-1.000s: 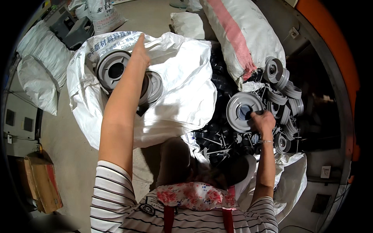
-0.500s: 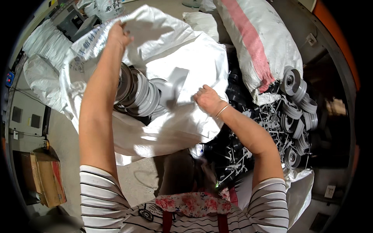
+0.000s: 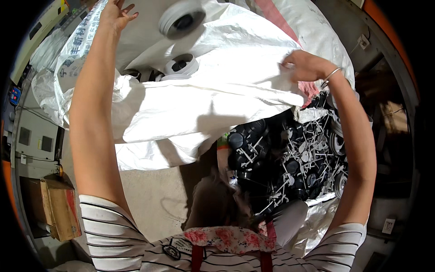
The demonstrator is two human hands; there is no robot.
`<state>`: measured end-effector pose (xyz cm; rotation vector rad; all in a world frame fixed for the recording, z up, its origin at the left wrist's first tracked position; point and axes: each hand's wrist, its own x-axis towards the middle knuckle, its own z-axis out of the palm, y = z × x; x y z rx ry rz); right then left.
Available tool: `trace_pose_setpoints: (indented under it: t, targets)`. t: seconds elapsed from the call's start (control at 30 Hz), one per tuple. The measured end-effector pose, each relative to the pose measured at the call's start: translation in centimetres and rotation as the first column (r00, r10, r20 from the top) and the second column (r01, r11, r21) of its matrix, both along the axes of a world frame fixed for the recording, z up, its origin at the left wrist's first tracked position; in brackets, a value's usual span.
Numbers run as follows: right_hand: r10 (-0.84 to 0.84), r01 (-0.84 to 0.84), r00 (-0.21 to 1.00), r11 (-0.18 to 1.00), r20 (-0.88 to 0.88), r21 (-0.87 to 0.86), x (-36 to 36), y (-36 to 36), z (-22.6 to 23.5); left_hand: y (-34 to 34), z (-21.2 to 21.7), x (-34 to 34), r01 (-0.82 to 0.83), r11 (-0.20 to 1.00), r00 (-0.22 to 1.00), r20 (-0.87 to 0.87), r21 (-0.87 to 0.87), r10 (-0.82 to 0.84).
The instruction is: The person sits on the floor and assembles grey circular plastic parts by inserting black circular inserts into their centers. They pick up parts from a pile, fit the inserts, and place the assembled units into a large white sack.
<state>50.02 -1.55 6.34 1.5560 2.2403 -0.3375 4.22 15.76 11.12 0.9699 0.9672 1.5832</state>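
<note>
A big white woven sack (image 3: 172, 113) spreads across the upper middle, its mouth pulled wide. My left hand (image 3: 118, 17) grips its far left rim; the top of the picture cuts off some fingers. My right hand (image 3: 306, 65) is closed on the sack's right edge, thumb and fingers pinching the cloth. Inside the sack, a grey-white round plastic part (image 3: 180, 65) with a dark core shows above the near fold. Another grey round part (image 3: 182, 19), slightly blurred, is farther up against the white cloth. The near fold hides the rest of the contents.
Black round parts and thin grey plastic scraps (image 3: 308, 149) lie heaped right of my knees. A full white sack with a red stripe (image 3: 278, 18) stands behind. At the left are a cardboard box (image 3: 59, 208) and a grey cabinet (image 3: 38, 136).
My left hand has moved up and left, my right hand up and right, stretching the sack away from me. The near fold now covers most round parts; more of the black heap shows.
</note>
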Motion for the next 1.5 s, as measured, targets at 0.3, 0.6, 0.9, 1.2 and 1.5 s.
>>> trace_pose_setpoints:
  t: [0.3,0.6,0.9,1.2,1.5]
  targets:
    - [0.075,-0.429,0.673,0.850,-0.736,-0.306,-16.3,-14.6,-9.7,-5.3,-1.3,5.1,0.003,0.999,1.000,-0.007,-0.047,-0.004]
    - [0.234,-0.342,0.862,0.923,-0.450,-0.177,-21.0,-18.7,-23.6,-8.7,-5.4,4.5,-0.002,0.990,0.957,-0.287,-0.142,-0.039]
    - [0.185,0.265,0.480,0.901,-0.858,0.343,-7.5,-28.5,-19.6,-11.6,-12.8,3.9,0.009,0.974,0.931,-0.354,-0.226,-0.090]
    - [-0.614,0.977,0.206,0.084,-0.762,0.196,22.2,-42.7,-19.3,-40.0,-16.3,30.7,0.649,0.662,0.439,-0.526,-0.374,-0.728]
    - [-0.905,0.803,0.229,-0.032,-0.358,0.595,46.6,-40.9,-19.5,-51.9,-36.4,40.7,0.946,0.221,-0.213,-0.968,-0.239,-0.136]
